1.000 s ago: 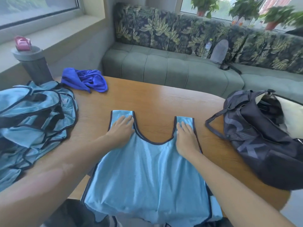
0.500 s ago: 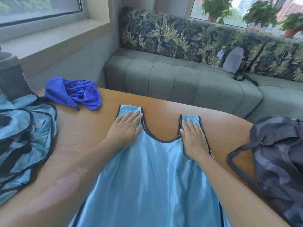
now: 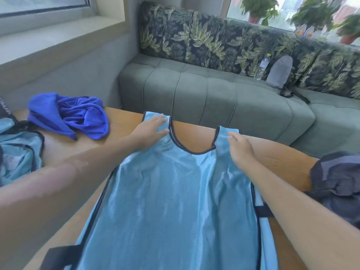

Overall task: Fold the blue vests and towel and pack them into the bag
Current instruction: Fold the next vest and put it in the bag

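The left hand [image 3: 150,133] lay flat on one strap of the light-blue vest [image 3: 175,201] while the right hand [image 3: 240,151] pinched the other, the vest spread on the wooden table [image 3: 272,158]. Flattening looked done; next, a fold. Left of the vest lay the towel [image 3: 68,115], right the bag [image 3: 339,182], beyond it a sofa [image 3: 214,94]

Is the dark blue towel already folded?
No, the dark blue towel lies crumpled in a loose heap on the table, left of the vest that is spread out flat.
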### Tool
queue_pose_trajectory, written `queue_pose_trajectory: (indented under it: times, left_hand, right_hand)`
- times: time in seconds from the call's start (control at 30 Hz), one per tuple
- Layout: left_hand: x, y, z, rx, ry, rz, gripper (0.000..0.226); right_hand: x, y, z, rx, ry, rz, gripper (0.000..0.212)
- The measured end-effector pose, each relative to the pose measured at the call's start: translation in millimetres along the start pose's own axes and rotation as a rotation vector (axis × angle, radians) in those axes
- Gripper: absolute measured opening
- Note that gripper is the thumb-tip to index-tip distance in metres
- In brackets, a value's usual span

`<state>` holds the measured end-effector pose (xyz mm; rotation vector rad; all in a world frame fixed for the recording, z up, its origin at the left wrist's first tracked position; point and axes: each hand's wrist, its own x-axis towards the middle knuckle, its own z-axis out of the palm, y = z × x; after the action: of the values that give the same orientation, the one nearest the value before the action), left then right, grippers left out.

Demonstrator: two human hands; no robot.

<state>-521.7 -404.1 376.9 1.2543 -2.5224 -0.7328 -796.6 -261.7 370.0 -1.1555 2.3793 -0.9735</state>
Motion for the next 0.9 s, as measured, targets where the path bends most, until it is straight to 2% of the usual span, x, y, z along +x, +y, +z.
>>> queue_pose_trajectory:
  times: [0.07,0.13,0.2,0.33,0.47,0.53,0.6,0.73,0.83,0.9]
  left_hand:
    - [-21.9,4.8,-5.8,0.057,0.076,-0.014,0.057]
    - [-56.3,11.6,-4.3,0.081,0.078,-0.054,0.058]
    - [-101.3,21.1,2.5,0.088,0.034,-0.081,0.058]
    - [-199.0,44.0,21.2,0.195,0.084,-0.060,0.061]
    - [-266.2,57.1,44.0,0.307,-0.070,-0.076,0.072]
    - [-287.1,59.4,54.3,0.329,-0.107,-0.082,0.079]
    - [-297.8,55.8,61.2,0.344,-0.125,-0.093,0.083]
    - [-305.0,54.2,60.9,0.402,-0.130,-0.117,0.084]
    - [-300.9,58.2,51.8,0.306,-0.181,-0.120,0.074]
    - [-302.0,58.5,44.3,0.211,-0.157,-0.108,0.068]
  right_hand:
    - [-25.6,-2.3,-21.8,-0.033,0.062,0.001,0.040]
    - [-65.7,-3.9,-34.8,-0.033,0.056,0.009,0.039]
    - [-118.2,-2.4,-37.4,-0.047,-0.034,0.003,0.041]
    - [-218.4,15.0,-34.7,-0.329,-0.226,-0.141,0.057]
    - [-292.1,21.6,-39.7,-0.523,-0.351,-0.209,0.084]
    - [-306.7,37.0,-45.2,-0.631,-0.359,-0.245,0.098]
    - [-308.3,58.0,-54.7,-0.732,-0.342,-0.264,0.103]
    - [-309.3,86.8,-93.4,-0.811,-0.316,-0.187,0.111]
    - [-313.5,93.1,-116.9,-0.919,-0.302,-0.149,0.105]
    - [-323.4,87.2,-122.6,-0.948,-0.272,-0.135,0.081]
